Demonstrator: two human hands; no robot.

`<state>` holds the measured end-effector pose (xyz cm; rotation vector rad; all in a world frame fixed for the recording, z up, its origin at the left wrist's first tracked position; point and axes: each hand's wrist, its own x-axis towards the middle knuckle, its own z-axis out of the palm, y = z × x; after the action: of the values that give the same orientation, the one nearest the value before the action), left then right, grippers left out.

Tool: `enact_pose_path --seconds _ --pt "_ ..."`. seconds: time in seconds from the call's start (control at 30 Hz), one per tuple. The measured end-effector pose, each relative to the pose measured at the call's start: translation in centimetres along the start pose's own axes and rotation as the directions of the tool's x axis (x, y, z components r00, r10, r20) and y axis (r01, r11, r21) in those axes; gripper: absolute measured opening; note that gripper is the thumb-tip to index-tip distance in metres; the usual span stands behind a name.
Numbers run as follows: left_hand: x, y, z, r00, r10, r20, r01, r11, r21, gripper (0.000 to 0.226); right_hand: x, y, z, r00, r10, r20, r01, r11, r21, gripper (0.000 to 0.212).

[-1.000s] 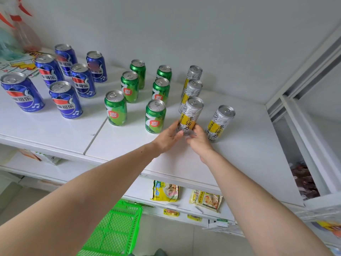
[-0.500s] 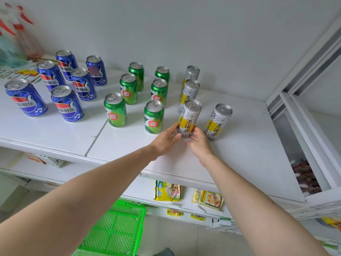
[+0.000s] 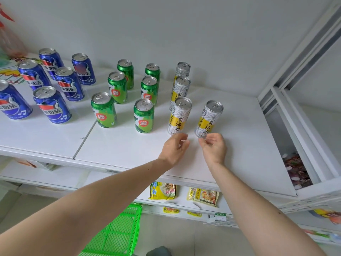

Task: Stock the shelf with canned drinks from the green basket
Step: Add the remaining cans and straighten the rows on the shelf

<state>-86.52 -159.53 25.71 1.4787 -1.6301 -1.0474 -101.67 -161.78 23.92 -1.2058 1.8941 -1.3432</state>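
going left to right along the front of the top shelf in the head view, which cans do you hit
Front blue can → second blue can → front green can → second green can → front slim silver-and-yellow can → last slim silver-and-yellow can.

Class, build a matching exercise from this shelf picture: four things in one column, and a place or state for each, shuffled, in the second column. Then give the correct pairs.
Column one:
1. blue cans
2. green cans
3. green basket
4. left hand

Column two:
A. on the floor below the shelf
B. middle group on the shelf
C. holding nothing, just in front of a silver and yellow can
D. left end of the shelf

Pairs: 1-D, 2-B, 3-A, 4-C
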Motion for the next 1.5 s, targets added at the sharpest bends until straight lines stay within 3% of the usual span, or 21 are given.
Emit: enact_pose_path --seconds 0.07,0.17,0.27,0.43,0.9,1.07,1.23,1.33,1.5 --pt "0.8 1.0 0.9 0.996 -0.021 0.091 0.021 1.000 -0.003 0.043 1.2 0.2 -0.5 1.000 -0.015 -0.012 0.014 0.996 -0.089 0.040" --pt "2.3 2.0 1.7 0.982 -0.061 0.179 0.054 0.998 0.040 0.052 2.6 0.4 -0.6 0.992 0.032 0.120 -0.011 0.985 -0.172 0.057" --pt "2.9 2.7 2.2 0.977 -0.073 0.199 0.063 0.996 0.060 0.048 3.0 0.5 -0.3 0.977 0.065 0.204 -0.024 0.980 -0.198 0.054" --pt "4.5 -0.3 4.1 0.977 -0.068 0.201 0.061 0.997 0.041 0.062 2.8 0.3 -0.4 0.978 0.066 0.198 -0.023 0.977 -0.211 0.053" --pt "2.2 2.3 2.5 0.977 -0.046 0.210 0.033 0.997 0.065 0.051 1.3 0.4 -1.5 0.974 0.052 0.219 -0.004 0.977 -0.213 0.054" --pt "0.4 1.3 1.7 0.975 -0.104 0.198 0.086 0.991 0.098 0.056 -0.6 0.4 -1.3 0.989 0.032 0.146 0.002 0.974 -0.229 0.054" --pt "-1.5 -0.2 -1.1 0.974 -0.073 0.215 0.055 0.994 0.090 0.055 -3.7 -0.4 0.8 0.992 0.107 -0.061 -0.117 0.975 -0.189 0.063" --pt "-2.7 -1.4 -3.7 0.978 -0.061 0.198 0.051 0.997 0.052 0.050 -5.8 -1.9 2.4 0.985 0.091 -0.149 -0.115 0.980 -0.160 0.063" --pt "-4.4 -3.8 -9.4 0.988 -0.029 0.153 0.021 0.998 0.058 0.046 -9.4 -4.9 6.5 0.986 0.083 -0.143 -0.105 0.982 -0.156 0.060"
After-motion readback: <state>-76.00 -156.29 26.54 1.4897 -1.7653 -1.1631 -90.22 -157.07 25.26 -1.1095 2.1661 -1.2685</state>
